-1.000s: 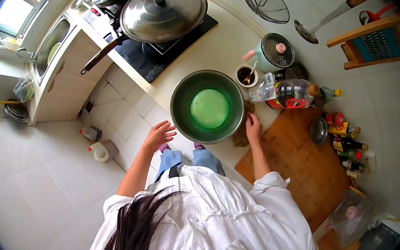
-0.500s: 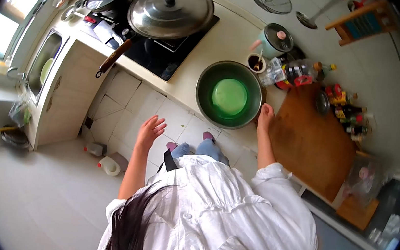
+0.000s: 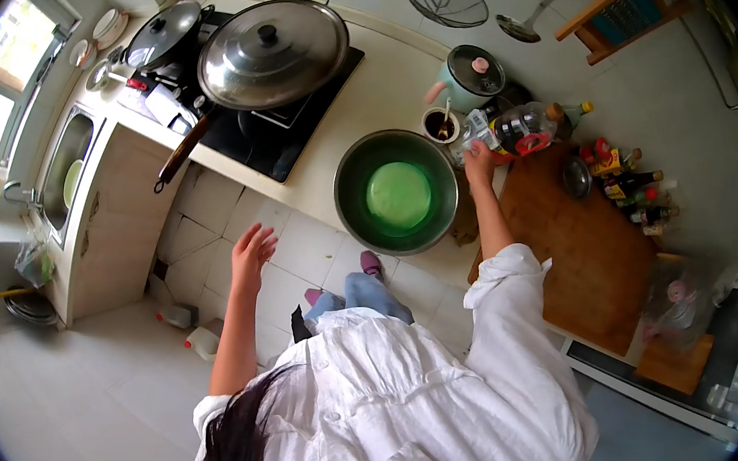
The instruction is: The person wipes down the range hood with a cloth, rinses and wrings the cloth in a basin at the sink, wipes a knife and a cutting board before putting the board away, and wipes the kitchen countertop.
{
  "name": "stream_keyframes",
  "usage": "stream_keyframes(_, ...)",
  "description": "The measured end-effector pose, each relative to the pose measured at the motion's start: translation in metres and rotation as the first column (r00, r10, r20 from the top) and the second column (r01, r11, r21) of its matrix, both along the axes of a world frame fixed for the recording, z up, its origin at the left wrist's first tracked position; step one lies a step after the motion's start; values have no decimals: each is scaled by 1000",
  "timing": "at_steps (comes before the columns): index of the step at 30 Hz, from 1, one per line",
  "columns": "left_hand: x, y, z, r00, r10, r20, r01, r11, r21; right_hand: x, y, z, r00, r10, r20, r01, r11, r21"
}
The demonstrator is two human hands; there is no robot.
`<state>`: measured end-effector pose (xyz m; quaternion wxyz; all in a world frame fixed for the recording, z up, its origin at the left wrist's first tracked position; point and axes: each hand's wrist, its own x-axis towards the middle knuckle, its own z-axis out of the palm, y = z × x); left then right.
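Note:
A metal basin [image 3: 347, 221] stands on the counter's front edge, with a round green piece [image 3: 398, 196] in its bottom. My right hand [image 3: 481, 161] is just past the basin's right rim, at the near end of a large clear plastic bottle [image 3: 526, 128] with a red label and an orange cap. Its fingers overlap the clear plastic, and their grip is hidden. A small white cup [image 3: 441, 127] with dark contents and a spoon is close to those fingertips. My left hand [image 3: 252, 252] hangs over the floor, left of the basin, fingers apart and holding nothing.
A lidded wok [image 3: 271, 55] and a lidded pot [image 3: 163, 36] stand on the black cooktop; the wok's handle [image 3: 182, 155] juts past the counter edge. A wooden board [image 3: 576, 254] lies at right, below several sauce bottles [image 3: 633, 188]. A light-blue lidded pot [image 3: 473, 78] stands behind the cup.
My right hand has moved from beside the basin's rim, away from my body, to the clear plastic bottle. My left hand stays raised and empty. The camera view has shifted.

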<state>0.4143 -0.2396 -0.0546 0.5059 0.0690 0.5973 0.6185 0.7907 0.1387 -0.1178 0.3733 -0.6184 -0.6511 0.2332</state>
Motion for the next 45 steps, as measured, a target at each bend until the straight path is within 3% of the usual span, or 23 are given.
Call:
stream_keyframes(6,41,182,41,928,-272,-255,315,939,142,-11,14,-9,999,13,53,-6,992,-124)
stream_keyframes(10,89,292,20,859,-433,-275,489,852,187,-9,22,-23,994,81,77,-62,973,-224)
stream_keyframes(12,116,337,2,848,-459,-265,510,843,173,-16,18,6,986,123,115,-93,967,-238)
stream_keyframes(14,141,374,-8,758,-535,-374,557,828,-56,-18,21,15,986,151,64,-132,961,-243)
stream_keyframes(15,149,389,-15,755,-537,-377,560,827,-56,-18,25,15,983,181,21,-170,954,-247)
stream_keyframes(17,160,414,-30,572,-670,-474,612,733,-297,-19,34,3,979,191,65,-172,959,-226)
stream_keyframes(19,168,427,-41,527,-666,-527,609,729,-312,-22,40,-12,976,166,140,-135,968,-210)
stream_keyframes(23,181,432,-34,514,-687,-513,570,721,-394,-28,43,-26,993,119,17,-116,982,-149)
stream_keyframes(25,180,431,-33,490,-677,-549,553,728,-404,-28,41,-2,991,134,13,-128,966,-225)
stream_keyframes(26,178,430,-33,515,-675,-528,544,734,-407,-27,39,9,990,142,13,-132,946,-297)
stream_keyframes(30,161,429,-55,520,-652,-551,509,755,-413,-28,41,-6,984,177,-6,-170,938,-301)
stream_keyframes(35,131,418,-63,652,-616,-441,481,786,-388,-44,49,-25,968,252,-16,-247,930,-271)
stream_keyframes(39,110,407,-50,760,-566,-320,462,816,-348,-66,56,-9,932,353,-85,-363,904,-227)
stream_keyframes(42,96,404,-44,821,-492,-288,392,854,-343,-88,63,-7,924,353,-147,-380,891,-250)
stream_keyframes(45,84,411,-42,857,-426,-290,332,887,-321,-108,72,-11,924,372,-92,-378,849,-370)
